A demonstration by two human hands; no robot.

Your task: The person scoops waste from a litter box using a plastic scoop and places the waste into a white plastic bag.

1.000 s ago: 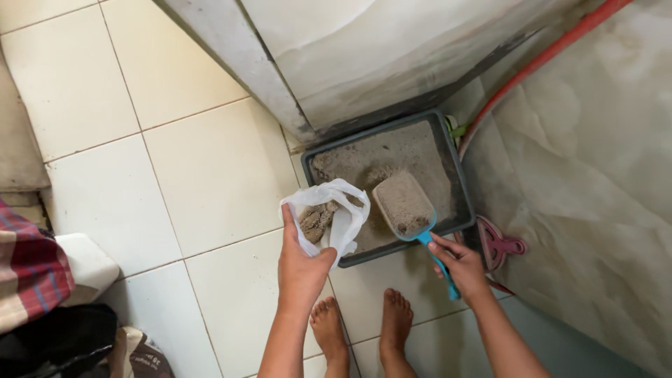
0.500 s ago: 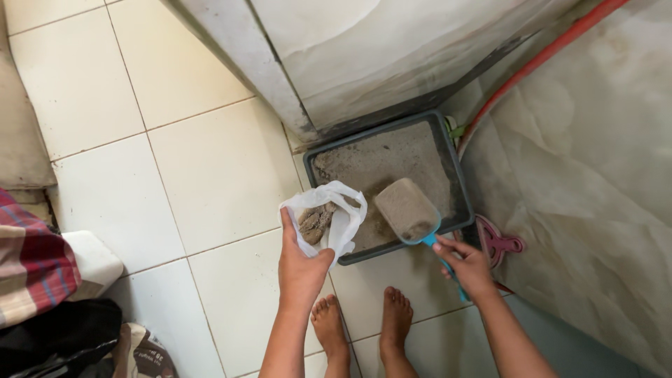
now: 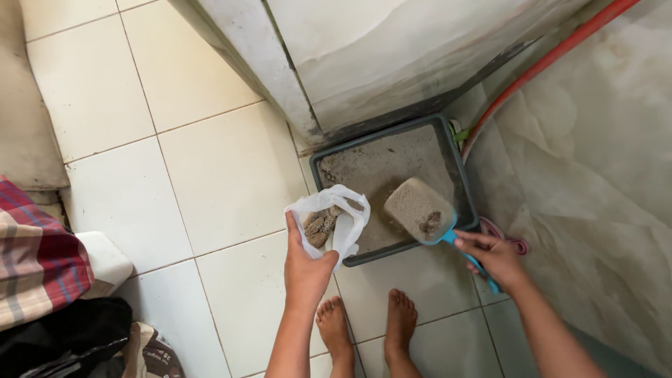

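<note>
My left hand (image 3: 306, 266) holds a white plastic bag (image 3: 344, 218) open at the near left corner of a dark grey litter tray (image 3: 462, 168); brown clumps show inside the bag. My right hand (image 3: 494, 256) grips the blue handle of a scoop (image 3: 422, 208), whose pan is loaded with grey sand and a dark clump, held over the tray's near right part. The tray is filled with grey sand. My bare feet stand on the tiles just below the tray.
A pale cabinet or appliance base (image 3: 364, 63) stands right behind the tray. A red hose (image 3: 553, 56) runs along the marbled wall (image 3: 602, 189) on the right. Plaid cloth (image 3: 35, 259), dark fabric and a bag lie at the lower left on white floor tiles.
The loaded scoop has shifted slightly down and to the right over the tray. The left hand keeps the bag open in about the same place.
</note>
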